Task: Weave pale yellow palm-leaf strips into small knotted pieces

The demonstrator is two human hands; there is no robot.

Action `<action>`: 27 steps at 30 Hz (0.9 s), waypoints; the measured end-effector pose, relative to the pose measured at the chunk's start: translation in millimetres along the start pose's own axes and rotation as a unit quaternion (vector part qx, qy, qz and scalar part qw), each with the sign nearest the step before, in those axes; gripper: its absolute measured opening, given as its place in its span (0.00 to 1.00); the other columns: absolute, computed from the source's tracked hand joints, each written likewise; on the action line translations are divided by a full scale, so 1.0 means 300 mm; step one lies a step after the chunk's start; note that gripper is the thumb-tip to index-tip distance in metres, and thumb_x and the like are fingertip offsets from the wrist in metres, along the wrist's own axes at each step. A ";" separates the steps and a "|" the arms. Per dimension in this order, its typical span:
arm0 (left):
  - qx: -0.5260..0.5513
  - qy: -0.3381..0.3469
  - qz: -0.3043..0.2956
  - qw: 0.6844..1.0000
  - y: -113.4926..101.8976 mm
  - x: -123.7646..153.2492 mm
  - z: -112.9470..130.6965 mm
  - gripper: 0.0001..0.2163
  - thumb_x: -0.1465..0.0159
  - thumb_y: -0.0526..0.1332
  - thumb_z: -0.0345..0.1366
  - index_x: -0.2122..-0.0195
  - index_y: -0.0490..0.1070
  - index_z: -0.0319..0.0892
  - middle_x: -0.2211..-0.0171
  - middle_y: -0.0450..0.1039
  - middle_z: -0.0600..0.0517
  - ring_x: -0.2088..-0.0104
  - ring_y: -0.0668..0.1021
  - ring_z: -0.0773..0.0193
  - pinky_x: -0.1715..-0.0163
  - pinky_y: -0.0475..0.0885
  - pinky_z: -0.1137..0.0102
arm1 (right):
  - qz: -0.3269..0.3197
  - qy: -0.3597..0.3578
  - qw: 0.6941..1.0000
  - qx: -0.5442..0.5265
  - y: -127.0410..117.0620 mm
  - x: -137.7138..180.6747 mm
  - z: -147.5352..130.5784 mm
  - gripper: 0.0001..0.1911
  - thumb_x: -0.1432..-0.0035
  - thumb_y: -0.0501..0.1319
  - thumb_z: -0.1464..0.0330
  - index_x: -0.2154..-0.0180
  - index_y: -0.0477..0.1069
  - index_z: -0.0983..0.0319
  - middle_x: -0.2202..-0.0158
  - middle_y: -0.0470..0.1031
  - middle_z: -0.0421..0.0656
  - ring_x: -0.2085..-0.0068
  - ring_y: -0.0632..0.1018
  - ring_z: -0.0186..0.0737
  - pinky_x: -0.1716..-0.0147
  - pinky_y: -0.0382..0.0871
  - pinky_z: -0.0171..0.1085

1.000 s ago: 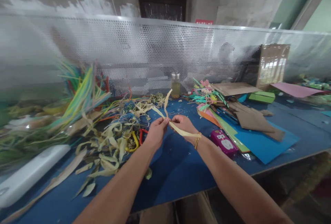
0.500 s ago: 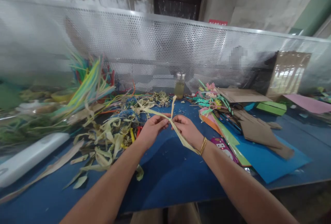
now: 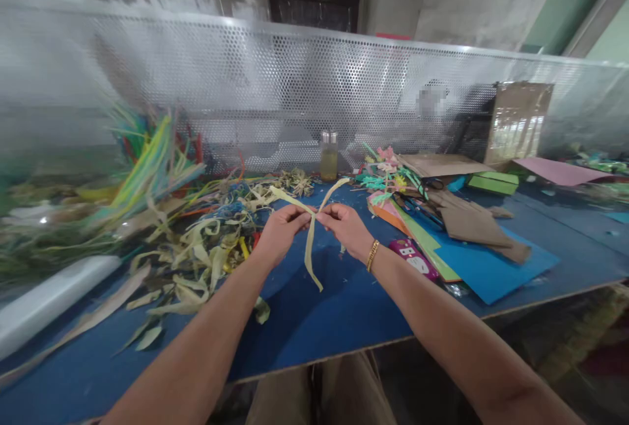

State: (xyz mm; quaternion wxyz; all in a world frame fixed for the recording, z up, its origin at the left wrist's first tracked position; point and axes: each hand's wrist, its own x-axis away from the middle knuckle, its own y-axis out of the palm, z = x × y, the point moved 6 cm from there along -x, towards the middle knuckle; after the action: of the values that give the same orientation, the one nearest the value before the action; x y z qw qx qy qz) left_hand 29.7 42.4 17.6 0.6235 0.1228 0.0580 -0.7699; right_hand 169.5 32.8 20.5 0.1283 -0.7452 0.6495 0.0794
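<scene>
Both my hands meet above the blue table [image 3: 344, 320], pinching pale yellow leaf strips [image 3: 309, 248] where they cross. My left hand [image 3: 280, 232] is closed on the strips from the left. My right hand [image 3: 346, 228], with a gold bracelet at the wrist, is closed on them from the right. One strip end hangs down toward the table between my hands, and two ends stick up and outward behind my fingers.
A heap of dried leaf strips and coloured cords [image 3: 206, 248] lies to the left. A small glass jar [image 3: 329, 156] stands by the perforated metal screen [image 3: 295, 97]. Coloured paper sheets [image 3: 486, 261], brown cardboard [image 3: 472, 225] and a pink box [image 3: 413, 258] lie at right.
The long strip end that ran over my right wrist now hangs straight down between my hands. The hands stay pinched together on the crossing.
</scene>
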 end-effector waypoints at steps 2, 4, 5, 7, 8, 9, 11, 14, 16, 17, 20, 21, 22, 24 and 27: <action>0.005 -0.005 0.005 1.000 0.002 0.002 -0.001 0.10 0.48 0.68 0.39 0.68 0.77 0.40 0.74 0.72 0.54 0.73 0.69 0.69 0.70 0.65 0.73 | 0.018 -0.030 0.999 0.038 -0.006 -0.002 0.000 0.10 0.48 0.62 0.62 0.74 0.67 0.61 0.80 0.65 0.35 0.77 0.64 0.30 0.76 0.58 0.32; 0.023 -0.018 0.009 1.000 0.007 0.003 -0.009 0.10 0.50 0.69 0.39 0.68 0.77 0.39 0.75 0.71 0.55 0.74 0.69 0.69 0.70 0.65 0.73 | 0.040 -0.059 0.994 0.084 -0.011 -0.001 -0.005 0.10 0.48 0.61 0.63 0.75 0.66 0.61 0.79 0.66 0.36 0.76 0.66 0.31 0.75 0.60 0.32; 0.030 -0.024 0.011 0.999 0.008 0.004 -0.014 0.11 0.50 0.69 0.39 0.68 0.77 0.39 0.76 0.71 0.55 0.74 0.70 0.69 0.69 0.65 0.72 | 0.050 -0.074 0.990 0.109 -0.013 0.000 -0.009 0.09 0.48 0.61 0.64 0.75 0.66 0.61 0.78 0.67 0.36 0.75 0.67 0.31 0.74 0.61 0.32; 0.033 -0.027 0.019 0.999 0.008 0.003 -0.024 0.11 0.52 0.70 0.39 0.69 0.77 0.39 0.75 0.72 0.54 0.73 0.71 0.68 0.68 0.66 0.71 | 0.067 -0.105 0.979 0.160 -0.012 0.005 -0.021 0.09 0.47 0.61 0.65 0.76 0.65 0.61 0.76 0.69 0.37 0.74 0.69 0.32 0.72 0.62 0.33; 0.030 -0.025 0.022 0.999 0.006 0.002 -0.028 0.11 0.52 0.70 0.39 0.69 0.77 0.39 0.75 0.72 0.54 0.72 0.71 0.67 0.68 0.66 0.71 | 0.073 -0.120 0.973 0.185 -0.009 0.007 -0.027 0.09 0.47 0.60 0.66 0.76 0.65 0.61 0.75 0.70 0.38 0.73 0.70 0.33 0.70 0.63 0.33; 0.026 -0.021 0.024 0.999 0.004 0.000 -0.031 0.11 0.52 0.70 0.38 0.69 0.77 0.39 0.76 0.72 0.54 0.73 0.71 0.68 0.68 0.66 0.72 | 0.079 -0.133 0.966 0.209 -0.006 0.010 -0.034 0.08 0.46 0.60 0.67 0.76 0.65 0.61 0.75 0.71 0.39 0.72 0.70 0.33 0.70 0.63 0.33; 0.029 -0.018 0.018 0.999 0.003 -0.002 -0.035 0.10 0.51 0.70 0.38 0.69 0.78 0.39 0.76 0.72 0.54 0.74 0.70 0.69 0.70 0.66 0.73 | 0.090 -0.154 0.952 0.248 -0.001 0.014 -0.045 0.08 0.46 0.59 0.68 0.76 0.65 0.61 0.74 0.71 0.39 0.71 0.70 0.34 0.69 0.63 0.33; 0.064 -0.034 0.005 0.997 0.008 -0.003 -0.036 0.10 0.49 0.69 0.38 0.68 0.78 0.39 0.76 0.72 0.55 0.75 0.68 0.71 0.71 0.65 0.74 | 0.098 -0.151 0.953 0.243 -0.003 0.015 -0.050 0.09 0.45 0.59 0.67 0.76 0.65 0.61 0.76 0.70 0.38 0.73 0.70 0.33 0.71 0.62 0.33; 0.092 -0.043 0.002 0.995 0.011 -0.002 -0.031 0.10 0.50 0.70 0.37 0.68 0.78 0.40 0.75 0.73 0.55 0.74 0.69 0.71 0.69 0.66 0.74 | 0.085 -0.136 0.966 0.202 -0.005 0.013 -0.047 0.09 0.44 0.59 0.67 0.76 0.66 0.61 0.77 0.70 0.38 0.74 0.70 0.32 0.72 0.63 0.32; 0.102 -0.044 0.000 0.994 0.013 -0.002 -0.026 0.11 0.51 0.71 0.36 0.67 0.78 0.40 0.74 0.73 0.54 0.74 0.70 0.71 0.68 0.67 0.74 | 0.075 -0.130 0.972 0.180 -0.005 0.013 -0.047 0.09 0.44 0.58 0.67 0.76 0.67 0.61 0.78 0.70 0.38 0.75 0.71 0.32 0.71 0.64 0.32; 0.122 -0.041 -0.007 0.992 0.017 -0.001 -0.014 0.13 0.52 0.71 0.34 0.65 0.77 0.40 0.73 0.74 0.54 0.72 0.72 0.70 0.67 0.68 0.74 | 0.051 -0.115 0.983 0.134 -0.001 0.018 -0.047 0.06 0.44 0.57 0.69 0.73 0.68 0.61 0.77 0.72 0.38 0.74 0.73 0.32 0.71 0.66 0.32; 0.127 -0.040 -0.008 0.991 0.017 0.000 -0.011 0.13 0.52 0.71 0.33 0.64 0.77 0.40 0.73 0.74 0.54 0.72 0.72 0.70 0.67 0.68 0.74 | 0.051 -0.110 0.985 0.126 -0.001 0.020 -0.048 0.06 0.45 0.57 0.69 0.73 0.69 0.62 0.76 0.73 0.38 0.74 0.73 0.32 0.71 0.66 0.32; 0.131 -0.037 -0.008 0.991 0.017 0.000 -0.009 0.14 0.52 0.71 0.33 0.64 0.76 0.41 0.74 0.74 0.55 0.72 0.73 0.70 0.68 0.68 0.74 | 0.053 -0.105 0.986 0.121 -0.001 0.023 -0.048 0.05 0.45 0.58 0.70 0.73 0.69 0.62 0.76 0.73 0.38 0.75 0.74 0.32 0.72 0.66 0.32; 0.136 -0.032 -0.003 0.990 0.015 0.002 -0.008 0.14 0.53 0.72 0.32 0.65 0.75 0.41 0.74 0.73 0.55 0.73 0.73 0.70 0.69 0.68 0.74 | 0.062 -0.107 0.985 0.124 0.000 0.031 -0.053 0.05 0.46 0.58 0.70 0.73 0.69 0.62 0.76 0.73 0.38 0.75 0.74 0.32 0.73 0.66 0.32; 0.131 -0.026 0.019 0.991 0.011 0.005 -0.013 0.12 0.53 0.72 0.32 0.69 0.74 0.39 0.75 0.73 0.55 0.75 0.73 0.71 0.72 0.67 0.76 | 0.074 -0.141 0.976 0.147 0.003 0.044 -0.070 0.06 0.45 0.58 0.70 0.75 0.69 0.61 0.76 0.73 0.38 0.74 0.74 0.32 0.71 0.67 0.32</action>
State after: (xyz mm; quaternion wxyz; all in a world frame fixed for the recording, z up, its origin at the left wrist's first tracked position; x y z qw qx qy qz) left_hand 33.2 41.1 13.6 0.6175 0.1847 -0.0621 -0.7621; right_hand 169.4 14.0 36.8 0.3205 -0.6497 0.6825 0.0968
